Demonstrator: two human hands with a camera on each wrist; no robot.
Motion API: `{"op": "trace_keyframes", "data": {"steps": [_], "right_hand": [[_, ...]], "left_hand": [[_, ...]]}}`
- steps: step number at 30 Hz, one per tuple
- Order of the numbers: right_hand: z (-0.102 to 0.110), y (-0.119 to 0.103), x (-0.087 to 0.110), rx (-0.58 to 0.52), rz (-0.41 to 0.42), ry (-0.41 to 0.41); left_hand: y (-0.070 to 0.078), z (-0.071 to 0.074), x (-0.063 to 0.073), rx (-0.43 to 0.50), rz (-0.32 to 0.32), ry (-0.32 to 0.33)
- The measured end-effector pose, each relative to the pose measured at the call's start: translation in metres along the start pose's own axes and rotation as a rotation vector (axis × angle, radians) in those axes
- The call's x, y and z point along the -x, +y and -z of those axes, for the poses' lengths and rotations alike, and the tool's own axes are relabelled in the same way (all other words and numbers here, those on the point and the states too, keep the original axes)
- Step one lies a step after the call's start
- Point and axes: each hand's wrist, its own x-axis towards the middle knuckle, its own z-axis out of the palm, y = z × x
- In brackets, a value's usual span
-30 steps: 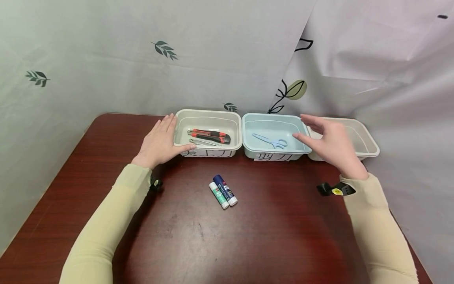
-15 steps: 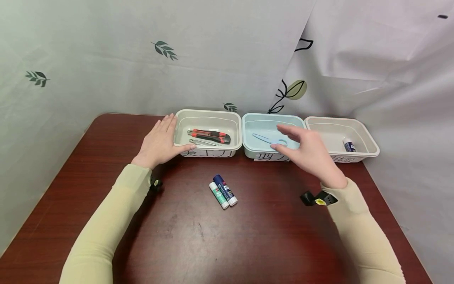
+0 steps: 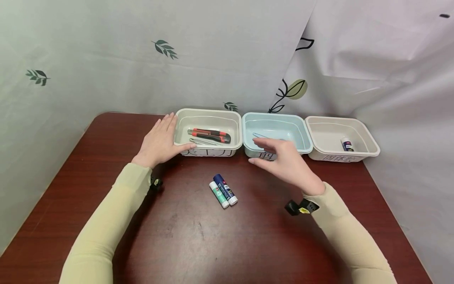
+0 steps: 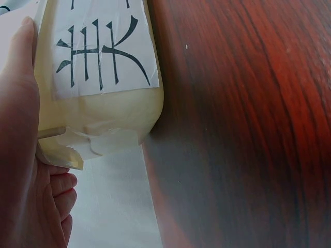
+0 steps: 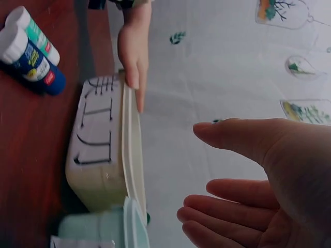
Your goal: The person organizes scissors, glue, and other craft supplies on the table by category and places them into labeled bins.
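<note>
My left hand [image 3: 157,142] rests on the left end of a cream bin [image 3: 209,113], its fingers straight along the side and the thumb over the front rim. Two red-and-black utility knives [image 3: 214,137] and a thin silvery one [image 3: 203,141] lie inside. Over the front of the light blue bin [image 3: 274,120] hovers my right hand [image 3: 285,161], empty, thumb and fingers spread apart. It hides most of the blue scissors in that bin. In front of the bins, a dark blue glue stick [image 3: 226,190] and a smaller green one [image 3: 218,194] lie side by side.
To the right stands another cream bin [image 3: 365,138] with a glue stick [image 3: 347,144] in it. The three bins form a row at the back of the dark red table [image 3: 170,236], wearing paper labels in front. A patterned white curtain [image 3: 117,67] hangs right behind them.
My right hand has moved left and toward me, from between the blue and right bins to the blue bin's front. The glue stick in the right bin has come into view. My left hand stays put.
</note>
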Motion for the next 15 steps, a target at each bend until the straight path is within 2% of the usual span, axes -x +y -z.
{"op": "trace_keyframes", "data": {"steps": [6,15], "right_hand": [[-0.01,-0.006,-0.002,-0.041,-0.001,-0.028],[-0.023,-0.014,-0.003,-0.091,-0.044,-0.06]], "left_hand": [[0.0,0.0,0.0,0.0,0.0,0.003],[-0.001,-0.001,-0.001,-0.002,-0.003,0.004]]}}
